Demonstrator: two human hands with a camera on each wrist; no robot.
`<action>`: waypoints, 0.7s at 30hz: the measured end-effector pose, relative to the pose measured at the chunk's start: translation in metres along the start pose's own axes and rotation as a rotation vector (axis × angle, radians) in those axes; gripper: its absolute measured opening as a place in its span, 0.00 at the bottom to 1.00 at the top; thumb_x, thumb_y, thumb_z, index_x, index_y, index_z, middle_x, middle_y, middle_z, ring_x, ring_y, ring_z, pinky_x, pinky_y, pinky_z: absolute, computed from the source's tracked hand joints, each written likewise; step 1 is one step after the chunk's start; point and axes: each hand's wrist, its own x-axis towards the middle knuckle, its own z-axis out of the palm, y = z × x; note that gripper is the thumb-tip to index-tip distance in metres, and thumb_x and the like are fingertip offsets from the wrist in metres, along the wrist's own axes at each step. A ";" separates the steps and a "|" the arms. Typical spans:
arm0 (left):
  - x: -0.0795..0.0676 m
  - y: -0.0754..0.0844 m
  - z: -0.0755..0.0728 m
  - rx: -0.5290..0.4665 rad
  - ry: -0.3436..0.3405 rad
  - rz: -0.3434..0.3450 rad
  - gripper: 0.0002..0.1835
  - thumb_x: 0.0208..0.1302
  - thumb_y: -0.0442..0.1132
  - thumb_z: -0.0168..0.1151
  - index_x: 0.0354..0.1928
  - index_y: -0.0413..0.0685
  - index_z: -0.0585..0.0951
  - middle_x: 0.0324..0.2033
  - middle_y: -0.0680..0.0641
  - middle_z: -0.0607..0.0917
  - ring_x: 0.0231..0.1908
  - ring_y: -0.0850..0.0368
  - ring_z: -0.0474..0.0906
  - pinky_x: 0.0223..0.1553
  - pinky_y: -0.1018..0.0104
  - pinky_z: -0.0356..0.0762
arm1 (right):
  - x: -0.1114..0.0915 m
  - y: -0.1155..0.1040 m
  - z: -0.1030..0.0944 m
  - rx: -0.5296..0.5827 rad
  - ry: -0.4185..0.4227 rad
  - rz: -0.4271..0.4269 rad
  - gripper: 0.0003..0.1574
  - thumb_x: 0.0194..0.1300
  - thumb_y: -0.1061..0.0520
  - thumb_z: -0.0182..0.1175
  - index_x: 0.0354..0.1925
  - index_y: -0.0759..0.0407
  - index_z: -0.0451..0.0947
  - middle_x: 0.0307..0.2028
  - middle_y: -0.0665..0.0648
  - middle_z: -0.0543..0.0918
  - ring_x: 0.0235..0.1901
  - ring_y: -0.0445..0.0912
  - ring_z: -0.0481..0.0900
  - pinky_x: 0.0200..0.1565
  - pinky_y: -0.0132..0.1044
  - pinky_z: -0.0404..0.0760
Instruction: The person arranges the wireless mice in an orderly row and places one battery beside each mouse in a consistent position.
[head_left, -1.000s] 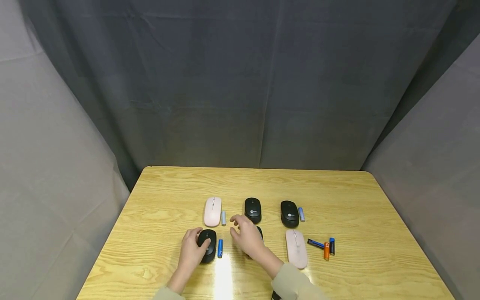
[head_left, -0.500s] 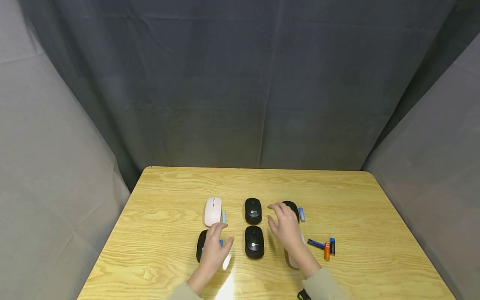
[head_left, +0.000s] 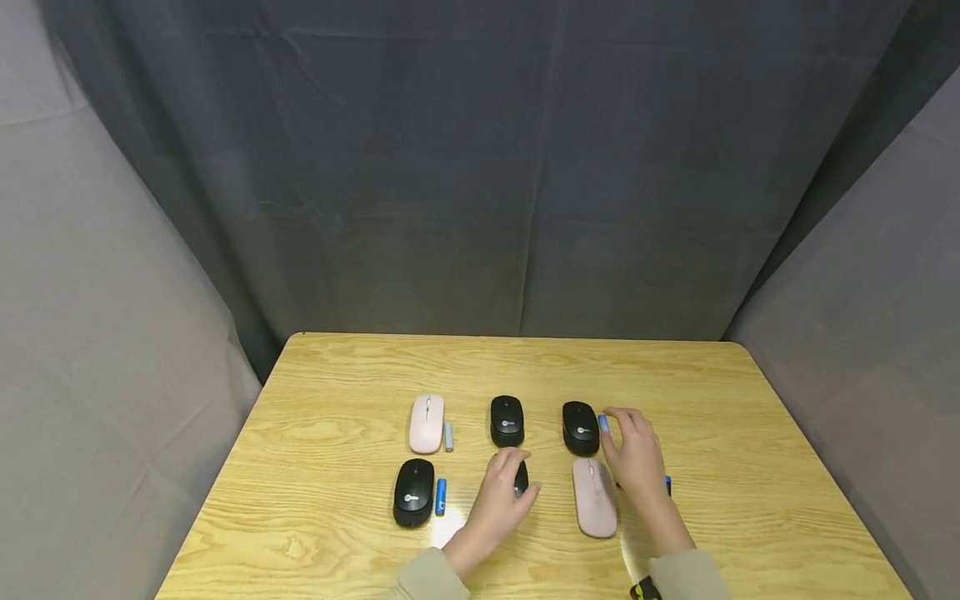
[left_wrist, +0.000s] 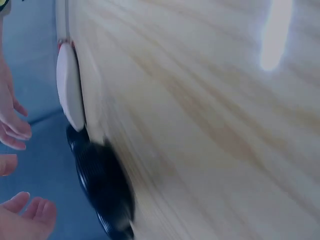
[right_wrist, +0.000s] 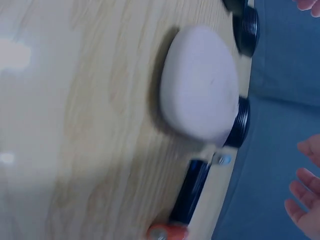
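hovering left hand (head_left: 497,493), thumb spread, above black mouse (head_left: 522,479)

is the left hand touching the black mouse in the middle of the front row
Apart. The left wrist view shows the gap: background shows between the fingers of the left hand and the black mouse on the table.

Left hand (head_left: 495,496), right hand (head_left: 636,454), fingers relaxed

The left hand (head_left: 493,502) hides most of a black mouse (head_left: 522,477); the right hand (head_left: 636,458) covers most of a blue-and-black battery (head_left: 668,484). Whether its fingers (head_left: 623,413) touch the blue battery (head_left: 603,422) is unclear. The bench (head_left: 300,500) is cut off below.
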 end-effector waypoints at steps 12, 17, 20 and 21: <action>0.008 0.019 0.049 0.052 -0.169 -0.053 0.25 0.56 0.41 0.63 0.54 0.37 0.71 0.46 0.46 0.75 0.49 0.55 0.73 0.50 0.68 0.72 | -0.015 0.041 -0.009 0.009 -0.133 0.034 0.24 0.50 0.68 0.63 0.48 0.68 0.73 0.45 0.70 0.74 0.46 0.66 0.71 0.45 0.58 0.72; 0.008 0.018 0.062 0.010 -0.201 -0.114 0.27 0.55 0.42 0.64 0.53 0.34 0.72 0.42 0.45 0.75 0.43 0.57 0.75 0.45 0.70 0.74 | -0.021 0.047 -0.012 -0.001 -0.286 0.090 0.24 0.51 0.67 0.63 0.49 0.69 0.73 0.46 0.72 0.74 0.48 0.67 0.70 0.47 0.59 0.70; 0.009 0.018 0.068 0.000 -0.188 -0.130 0.27 0.53 0.42 0.65 0.52 0.32 0.73 0.41 0.44 0.76 0.42 0.56 0.75 0.45 0.69 0.74 | -0.024 0.049 -0.011 0.005 -0.349 0.098 0.23 0.51 0.66 0.63 0.47 0.69 0.73 0.46 0.70 0.74 0.47 0.66 0.72 0.48 0.58 0.70; 0.009 0.018 0.069 -0.007 -0.183 -0.136 0.27 0.52 0.41 0.66 0.51 0.31 0.73 0.40 0.43 0.76 0.42 0.56 0.75 0.45 0.68 0.74 | -0.025 0.050 -0.010 0.010 -0.364 0.098 0.22 0.51 0.66 0.64 0.46 0.69 0.74 0.45 0.70 0.75 0.47 0.65 0.72 0.48 0.58 0.71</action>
